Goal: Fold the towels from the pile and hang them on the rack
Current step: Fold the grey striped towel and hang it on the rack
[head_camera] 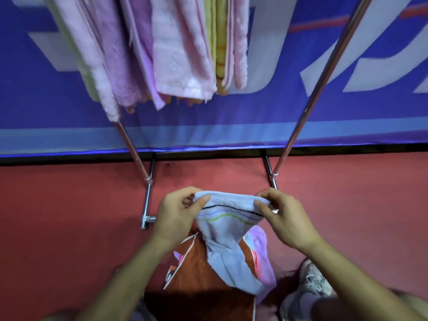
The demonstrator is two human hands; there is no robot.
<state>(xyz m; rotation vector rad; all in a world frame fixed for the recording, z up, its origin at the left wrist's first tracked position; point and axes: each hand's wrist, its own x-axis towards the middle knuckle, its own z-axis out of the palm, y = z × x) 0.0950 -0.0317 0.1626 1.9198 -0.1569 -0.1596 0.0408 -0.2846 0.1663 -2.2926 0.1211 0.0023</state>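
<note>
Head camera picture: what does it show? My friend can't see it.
A left hand and right hand pinch the top edge of a light blue striped towel, holding it over a towel pile on the red floor. Behind, pink, purple and yellow towels hang on a metal rack.

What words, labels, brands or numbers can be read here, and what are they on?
No text here can be read.
blue banner: big white shapes, probably parts of huge letters, cut off by the frame and partly hidden by the hung towels; unreadable.
light blue towel: coloured stripes only, no label showing.
shoe: no brand legible.
</note>
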